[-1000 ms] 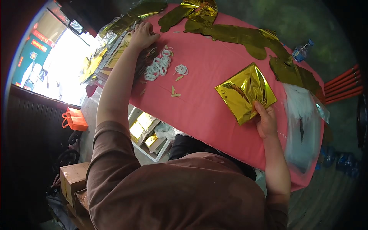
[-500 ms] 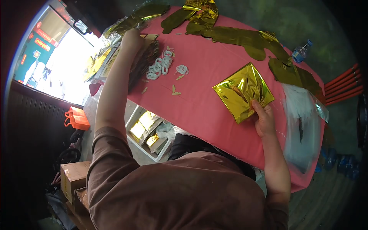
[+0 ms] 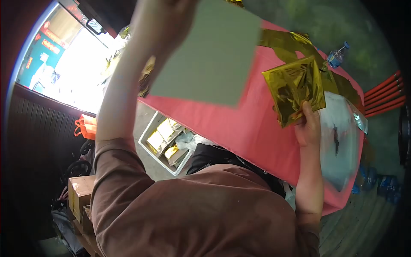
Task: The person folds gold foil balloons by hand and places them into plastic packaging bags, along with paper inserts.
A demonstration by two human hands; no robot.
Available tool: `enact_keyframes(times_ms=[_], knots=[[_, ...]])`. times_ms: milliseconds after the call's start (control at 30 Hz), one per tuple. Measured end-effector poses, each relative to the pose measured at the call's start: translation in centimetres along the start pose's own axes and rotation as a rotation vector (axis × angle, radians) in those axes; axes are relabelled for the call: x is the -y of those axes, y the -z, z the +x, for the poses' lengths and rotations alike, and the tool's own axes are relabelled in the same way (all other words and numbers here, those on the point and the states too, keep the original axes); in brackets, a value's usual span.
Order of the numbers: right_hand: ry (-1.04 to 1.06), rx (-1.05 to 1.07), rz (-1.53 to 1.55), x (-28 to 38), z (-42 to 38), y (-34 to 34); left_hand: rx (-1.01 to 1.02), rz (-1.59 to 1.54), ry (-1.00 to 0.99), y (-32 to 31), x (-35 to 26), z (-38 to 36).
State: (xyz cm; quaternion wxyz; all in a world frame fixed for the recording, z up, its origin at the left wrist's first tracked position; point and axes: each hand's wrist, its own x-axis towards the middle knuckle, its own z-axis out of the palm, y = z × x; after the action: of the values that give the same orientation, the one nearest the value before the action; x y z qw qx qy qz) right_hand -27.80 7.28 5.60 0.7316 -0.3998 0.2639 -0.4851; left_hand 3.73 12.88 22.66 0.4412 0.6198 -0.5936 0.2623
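My left hand (image 3: 171, 19), blurred and partly cut off at the top edge, is raised close to the camera. A flat greyish-green card (image 3: 209, 60) hangs from it; the fingertips are not clear. Over the right part of the pink-covered table (image 3: 265, 137), my right hand (image 3: 309, 126) grips a folded gold foil balloon (image 3: 295, 88) at its lower corner, thumb on top. Flat gold foil balloons (image 3: 338, 88) lie along the table's far edge, partly hidden behind the card.
Clear plastic film (image 3: 336, 137) covers the table's right end. A plastic bottle (image 3: 338, 55) stands beyond the far edge. Below the near edge, a white bin (image 3: 147, 147) holds gold packs. Cardboard boxes (image 3: 81, 190) and an orange bag (image 3: 87, 127) are at left.
My left hand has come up from the pile at the far left, bringing the card across the view. The right hand has shifted slightly right with the folded balloon, which is now tilted.
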Motion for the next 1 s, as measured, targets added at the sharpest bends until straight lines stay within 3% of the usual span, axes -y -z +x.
enact_keyframes(times_ms=[100,200,233,300,333,400,500,633,700,800,1000], knots=[[0.033,0.057,0.035,0.8,-0.5,0.2,0.339,-0.192,0.068,-4.7,0.0,-4.5],[-0.035,0.159,-0.088,0.7,-0.9,0.1,0.6,-0.434,0.151,-10.5,1.9,-9.3],[-0.065,0.235,-0.215,0.1,-0.6,0.5,0.603,-0.44,0.153,-11.5,2.4,-10.0],[-0.116,0.305,-0.389,-0.5,-0.5,0.3,0.905,-0.568,0.49,-12.7,3.4,-11.0],[-0.118,0.305,-0.391,-0.8,-0.4,0.3,0.905,-0.571,0.491,-12.9,3.7,-11.3],[-0.216,0.356,-0.506,-1.5,-0.3,0.5,0.911,-0.822,0.824,-12.8,4.5,-11.7],[-0.214,0.363,-0.542,-2.1,-0.3,0.4,0.981,-0.94,0.964,-11.5,5.7,-12.0],[-0.252,0.359,-0.59,-2.2,-0.3,0.3,1.125,-0.802,0.768,-9.6,5.9,-13.0],[-0.252,0.352,-0.588,-2.0,-0.4,-0.1,1.174,-0.553,0.49,-8.2,4.9,-13.2],[-0.241,0.341,-0.589,-2.1,-0.5,-0.2,1.137,-0.432,0.404,-6.7,2.9,-12.9],[-0.259,0.332,-0.595,-1.8,-0.6,-0.5,1.119,-0.573,0.633,-7.3,2.9,-13.7]])
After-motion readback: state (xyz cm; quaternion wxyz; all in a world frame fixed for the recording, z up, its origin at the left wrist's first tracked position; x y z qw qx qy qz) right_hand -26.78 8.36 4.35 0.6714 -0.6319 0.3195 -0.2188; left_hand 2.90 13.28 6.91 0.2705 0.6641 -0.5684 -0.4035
